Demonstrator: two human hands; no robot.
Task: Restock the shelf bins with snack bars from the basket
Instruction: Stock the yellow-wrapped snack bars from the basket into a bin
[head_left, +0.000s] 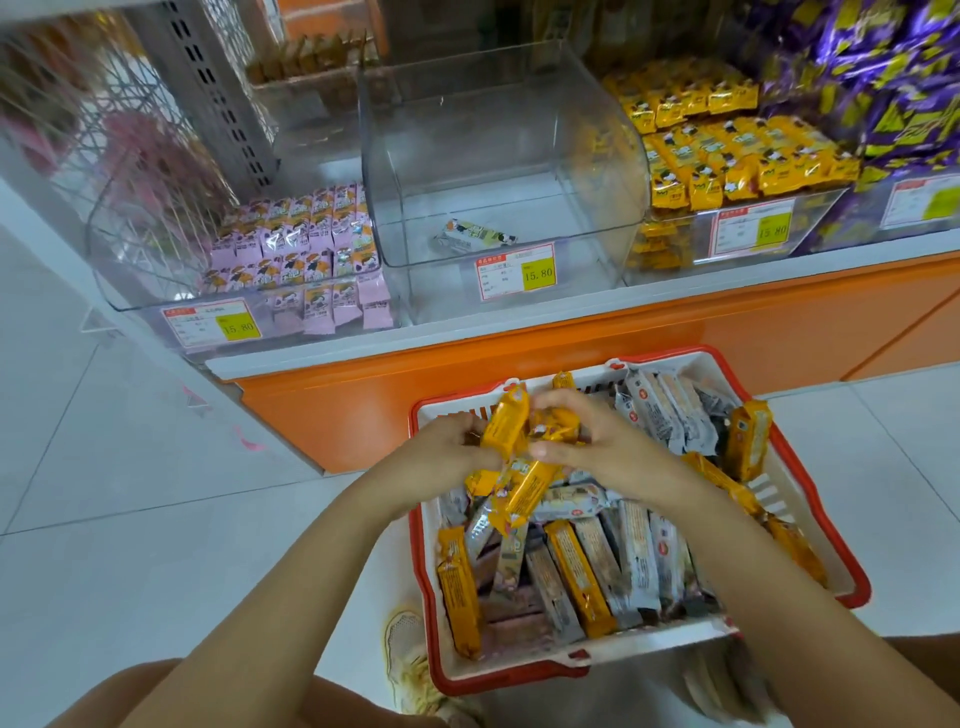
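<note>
Head view: the left hand (448, 449) and right hand (597, 442) curl their fingers round one bunch of orange snack bars (506, 427), held over the far left corner of the basket (649, 647), near its rim. The forearms converge from below. Above, the clear middle bin (519, 130) holds a single bar (475, 236).

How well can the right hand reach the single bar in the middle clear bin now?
Probably not yet: the right hand grips orange bars over the basket, though the middle bin looks open above the single bar.

Blurred purple packets (893, 93) at right edge; illegible print on price label (516, 272)
</note>
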